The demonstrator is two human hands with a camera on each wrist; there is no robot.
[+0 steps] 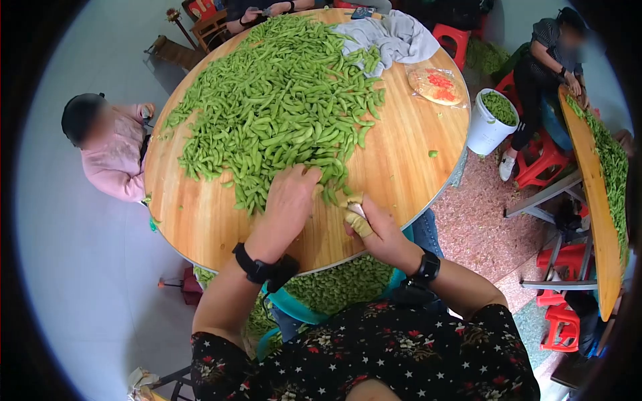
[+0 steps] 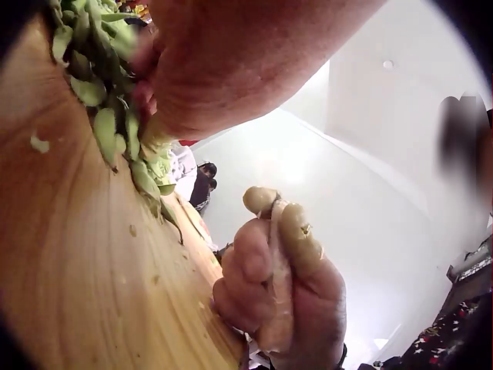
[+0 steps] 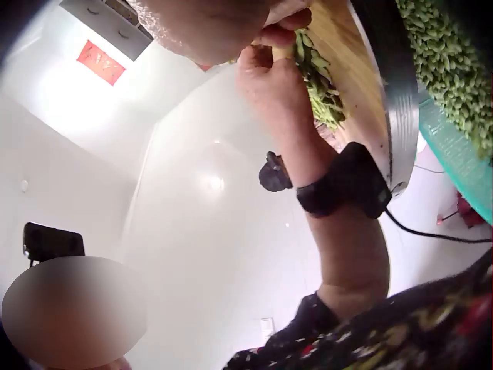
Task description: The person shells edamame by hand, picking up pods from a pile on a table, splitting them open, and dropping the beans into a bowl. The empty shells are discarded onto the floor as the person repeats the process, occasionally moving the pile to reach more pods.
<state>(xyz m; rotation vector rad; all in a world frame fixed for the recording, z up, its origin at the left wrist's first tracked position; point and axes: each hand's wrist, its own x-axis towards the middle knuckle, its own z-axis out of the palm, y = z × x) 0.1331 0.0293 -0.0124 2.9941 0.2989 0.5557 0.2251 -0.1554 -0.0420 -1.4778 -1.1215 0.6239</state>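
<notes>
Green soybean pods (image 1: 281, 100) lie in a broad heap on the round wooden table (image 1: 414, 147). My left hand (image 1: 291, 197) reaches into the near edge of this heap, its fingers bent down among the pods; its fingertips are mostly hidden. To its right, just over the table's near edge, my right hand (image 1: 378, 230) grips a slim pale tool (image 1: 357, 210). Yellowish covers wrap the thumb and a fingertip of that hand. In the left wrist view the tool (image 2: 280, 289) runs lengthwise through the closed right fingers.
Below the table edge sits a teal tub (image 1: 294, 307) filled with shelled beans (image 1: 341, 284). A grey cloth (image 1: 394, 40) and a bagged round bread (image 1: 435, 85) lie at the far right. A white bucket (image 1: 491, 130) of pods stands beyond. Other people sit around.
</notes>
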